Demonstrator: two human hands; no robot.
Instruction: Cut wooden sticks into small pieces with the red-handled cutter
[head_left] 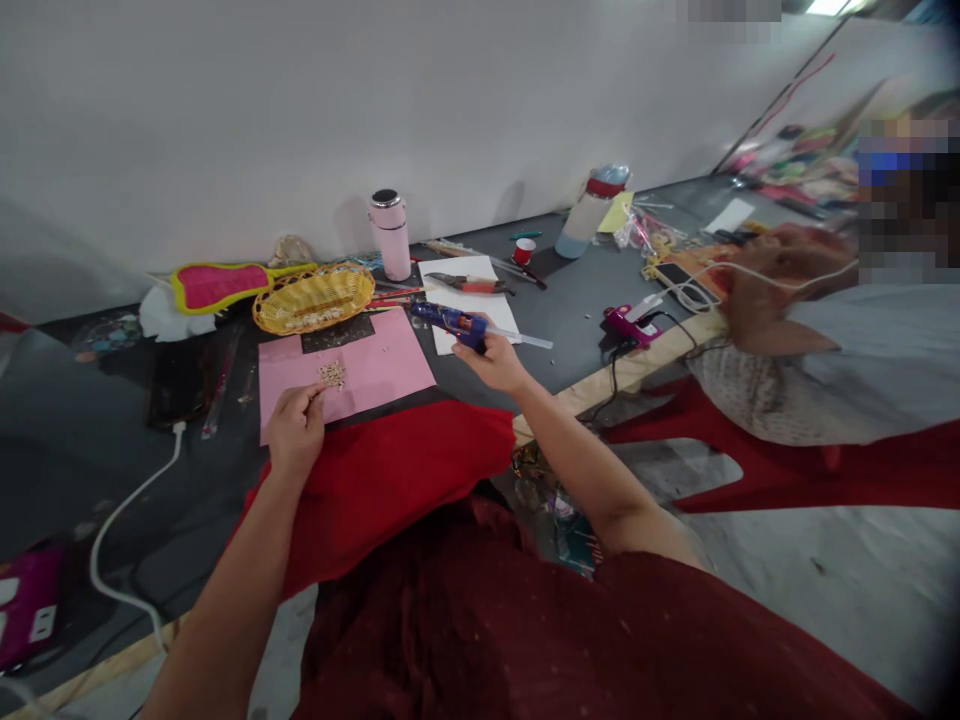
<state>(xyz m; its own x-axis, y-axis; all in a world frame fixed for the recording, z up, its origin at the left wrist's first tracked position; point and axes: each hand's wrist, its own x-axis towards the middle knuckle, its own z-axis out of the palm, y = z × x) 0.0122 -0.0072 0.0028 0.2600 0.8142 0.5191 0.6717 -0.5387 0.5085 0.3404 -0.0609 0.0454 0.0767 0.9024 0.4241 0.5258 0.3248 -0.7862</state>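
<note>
My right hand (pixel 491 357) is wrapped round a blue hot glue gun (pixel 442 318), held above the table with its nozzle to the left. A clear glue stick (pixel 532 341) pokes out of its back end. My left hand (pixel 296 425) is closed in a pinch at the edge of the pink paper (pixel 390 365); whatever is between its fingertips is too small to make out. Just beyond those fingertips, a cluster of small beige pieces (pixel 332 375) lies on the paper. Behind it stands a yellow woven basket (pixel 315 300) with small pale pieces inside.
Pliers (pixel 469 284) lie on white paper (pixel 484 268). A pink flask (pixel 390 235), a red spool (pixel 523 251) and a water bottle (pixel 591 212) stand farther back. A phone (pixel 180 380) is on the left. On the right are a purple power strip (pixel 631 327) and a seated person (pixel 862 360).
</note>
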